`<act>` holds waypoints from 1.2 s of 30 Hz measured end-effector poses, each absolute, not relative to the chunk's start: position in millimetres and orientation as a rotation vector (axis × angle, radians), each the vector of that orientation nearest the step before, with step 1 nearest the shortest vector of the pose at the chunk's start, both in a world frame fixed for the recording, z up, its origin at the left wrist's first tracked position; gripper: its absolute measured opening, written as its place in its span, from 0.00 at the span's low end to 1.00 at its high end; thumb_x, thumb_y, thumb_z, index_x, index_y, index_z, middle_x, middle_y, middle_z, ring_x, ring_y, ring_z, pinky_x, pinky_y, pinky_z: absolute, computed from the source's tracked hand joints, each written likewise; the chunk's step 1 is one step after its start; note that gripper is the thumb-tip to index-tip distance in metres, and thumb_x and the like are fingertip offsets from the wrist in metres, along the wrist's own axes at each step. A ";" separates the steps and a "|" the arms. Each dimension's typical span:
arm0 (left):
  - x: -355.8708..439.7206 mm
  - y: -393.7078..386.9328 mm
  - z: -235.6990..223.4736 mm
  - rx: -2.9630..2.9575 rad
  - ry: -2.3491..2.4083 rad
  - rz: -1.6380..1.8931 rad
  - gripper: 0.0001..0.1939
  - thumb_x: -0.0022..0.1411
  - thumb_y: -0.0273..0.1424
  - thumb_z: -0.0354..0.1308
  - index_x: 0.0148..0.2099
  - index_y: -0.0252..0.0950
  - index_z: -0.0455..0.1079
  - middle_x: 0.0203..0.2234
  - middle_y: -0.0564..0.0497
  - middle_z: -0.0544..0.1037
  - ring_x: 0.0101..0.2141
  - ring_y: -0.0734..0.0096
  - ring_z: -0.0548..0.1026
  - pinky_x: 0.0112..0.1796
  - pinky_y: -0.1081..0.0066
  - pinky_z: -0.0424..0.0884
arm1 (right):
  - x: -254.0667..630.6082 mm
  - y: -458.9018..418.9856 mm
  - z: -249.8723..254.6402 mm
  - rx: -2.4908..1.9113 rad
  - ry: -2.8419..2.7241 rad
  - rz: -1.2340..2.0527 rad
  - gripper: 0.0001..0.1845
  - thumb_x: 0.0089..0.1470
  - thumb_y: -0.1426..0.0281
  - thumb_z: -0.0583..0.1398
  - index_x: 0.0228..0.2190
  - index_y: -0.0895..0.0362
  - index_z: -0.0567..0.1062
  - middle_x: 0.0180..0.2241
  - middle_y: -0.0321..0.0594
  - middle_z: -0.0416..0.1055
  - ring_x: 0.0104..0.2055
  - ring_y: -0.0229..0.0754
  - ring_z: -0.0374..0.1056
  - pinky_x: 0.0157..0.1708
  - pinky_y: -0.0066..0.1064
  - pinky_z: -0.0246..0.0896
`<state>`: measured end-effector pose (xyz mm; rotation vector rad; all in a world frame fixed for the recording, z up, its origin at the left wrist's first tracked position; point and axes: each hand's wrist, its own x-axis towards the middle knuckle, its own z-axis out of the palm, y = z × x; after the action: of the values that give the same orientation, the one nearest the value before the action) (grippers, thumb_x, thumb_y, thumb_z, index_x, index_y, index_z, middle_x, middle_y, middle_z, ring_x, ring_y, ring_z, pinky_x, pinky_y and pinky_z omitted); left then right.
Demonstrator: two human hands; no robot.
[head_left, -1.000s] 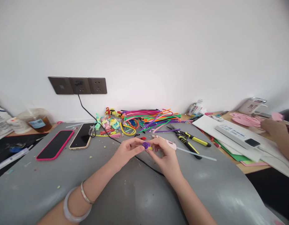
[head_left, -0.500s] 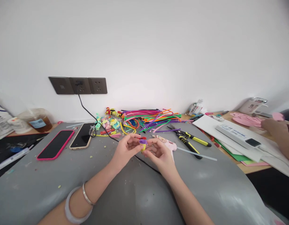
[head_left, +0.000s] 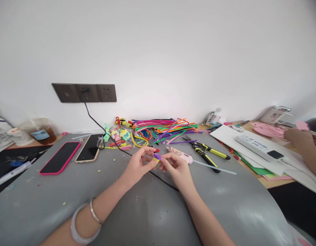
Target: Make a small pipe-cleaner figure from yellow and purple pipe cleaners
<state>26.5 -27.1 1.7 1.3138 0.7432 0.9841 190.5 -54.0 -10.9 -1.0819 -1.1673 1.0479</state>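
Note:
Between my two hands is a small pipe-cleaner piece [head_left: 157, 156], purple coiled on top with yellow below and a bit of red behind it. My left hand [head_left: 140, 163] pinches its left side between thumb and fingers. My right hand [head_left: 176, 167] is closed at its right side, thumb and forefinger pressed on the purple part. Just behind my right hand lies a patterned pink glue gun [head_left: 182, 156], partly hidden, with a clear glue stick [head_left: 215, 167] running out to the right. Yellow-and-black pliers [head_left: 205, 152] lie beside it.
Bundled colourful pipe cleaners [head_left: 165, 127] lie along the wall, beside small finished figures [head_left: 117, 133]. Two phones [head_left: 61, 159] lie at left. A black cord [head_left: 163, 181] crosses the grey mat. At right are papers, a white power strip [head_left: 259, 147] and another person's hand [head_left: 298, 136] holding something pink.
The pipe-cleaner piece has tilted, its purple top turning toward me. My right hand's fingers have closed in on the purple part. The view has shifted slightly.

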 end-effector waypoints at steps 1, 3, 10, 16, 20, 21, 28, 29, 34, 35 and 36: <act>26.5 -27.1 1.6 1.314 0.734 0.976 0.17 0.56 0.34 0.66 0.47 0.37 0.68 0.43 0.47 0.72 0.38 0.69 0.76 0.37 0.67 0.76 | 190.4 -54.3 -10.9 -1.097 -1.171 1.029 0.22 0.44 0.50 0.68 0.27 0.57 0.77 0.19 0.37 0.72 0.21 0.39 0.67 0.21 0.29 0.63; 26.2 -26.9 1.9 1.320 0.723 0.970 0.18 0.55 0.33 0.66 0.47 0.37 0.68 0.43 0.47 0.73 0.40 0.67 0.76 0.38 0.67 0.76 | 190.2 -54.7 -10.8 -1.124 -1.183 0.984 0.22 0.44 0.49 0.68 0.27 0.56 0.76 0.20 0.37 0.71 0.21 0.39 0.66 0.21 0.29 0.61; 25.3 -24.7 2.0 1.360 0.729 1.019 0.17 0.53 0.30 0.67 0.45 0.36 0.70 0.38 0.49 0.76 0.41 0.67 0.76 0.44 0.66 0.74 | 189.0 -55.0 -11.8 -1.187 -1.308 0.865 0.20 0.48 0.52 0.65 0.23 0.55 0.70 0.18 0.32 0.62 0.19 0.35 0.54 0.19 0.27 0.48; 26.9 -25.2 -0.1 1.368 0.773 1.119 0.11 0.52 0.30 0.68 0.37 0.35 0.70 0.34 0.49 0.76 0.39 0.67 0.76 0.42 0.67 0.74 | 187.6 -56.0 -14.1 -1.152 -1.267 0.939 0.20 0.48 0.56 0.64 0.20 0.54 0.63 0.18 0.29 0.55 0.20 0.33 0.48 0.20 0.26 0.43; 28.4 -28.7 -0.1 1.398 0.793 1.162 0.10 0.54 0.31 0.66 0.36 0.35 0.70 0.34 0.50 0.74 0.40 0.67 0.75 0.41 0.69 0.74 | 184.9 -55.7 -15.3 -1.085 -1.229 0.976 0.22 0.49 0.53 0.64 0.20 0.54 0.63 0.18 0.28 0.53 0.20 0.32 0.46 0.20 0.26 0.41; 28.6 -29.5 0.3 1.408 0.803 1.176 0.10 0.54 0.32 0.66 0.36 0.35 0.70 0.34 0.50 0.74 0.40 0.67 0.75 0.40 0.69 0.74 | 183.6 -55.6 -16.2 -1.066 -1.212 0.986 0.23 0.49 0.52 0.64 0.21 0.54 0.63 0.18 0.27 0.52 0.20 0.32 0.45 0.20 0.26 0.41; 30.0 -32.6 5.2 1.586 0.890 1.168 0.08 0.55 0.31 0.63 0.37 0.37 0.68 0.31 0.51 0.75 0.34 0.70 0.76 0.35 0.73 0.74 | 173.6 -56.6 -23.9 -0.983 -1.106 1.004 0.24 0.51 0.50 0.63 0.22 0.54 0.62 0.18 0.27 0.51 0.19 0.32 0.45 0.20 0.26 0.40; 30.4 -32.9 5.4 1.614 0.910 1.170 0.08 0.56 0.31 0.63 0.38 0.37 0.69 0.31 0.51 0.75 0.33 0.70 0.76 0.34 0.73 0.74 | 173.2 -56.8 -24.2 -0.987 -1.106 1.005 0.23 0.51 0.50 0.63 0.22 0.54 0.62 0.18 0.27 0.51 0.19 0.32 0.45 0.20 0.26 0.40; 31.8 -35.5 4.6 1.723 0.982 1.222 0.09 0.56 0.28 0.61 0.42 0.38 0.73 0.32 0.51 0.77 0.32 0.71 0.76 0.32 0.74 0.75 | 174.4 -58.6 -23.4 -1.056 -1.137 0.944 0.20 0.51 0.55 0.62 0.21 0.54 0.61 0.18 0.28 0.52 0.20 0.33 0.44 0.19 0.26 0.40; 31.8 -35.9 4.3 1.748 0.977 1.228 0.10 0.57 0.28 0.60 0.43 0.38 0.73 0.34 0.50 0.77 0.33 0.71 0.76 0.32 0.75 0.76 | 174.7 -59.4 -22.9 -1.070 -1.145 0.920 0.19 0.51 0.57 0.62 0.21 0.54 0.61 0.18 0.28 0.52 0.21 0.33 0.45 0.20 0.26 0.41; 31.6 -36.3 4.1 1.770 0.971 1.230 0.11 0.57 0.28 0.60 0.44 0.38 0.74 0.36 0.49 0.78 0.34 0.70 0.76 0.32 0.75 0.76 | 174.9 -60.2 -22.4 -1.082 -1.154 0.898 0.18 0.51 0.59 0.62 0.21 0.54 0.62 0.19 0.28 0.53 0.21 0.34 0.46 0.20 0.26 0.42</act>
<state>31.6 -36.3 4.1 1.7705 0.9709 1.2301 174.9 -60.2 -22.4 -1.0818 -1.1541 0.8979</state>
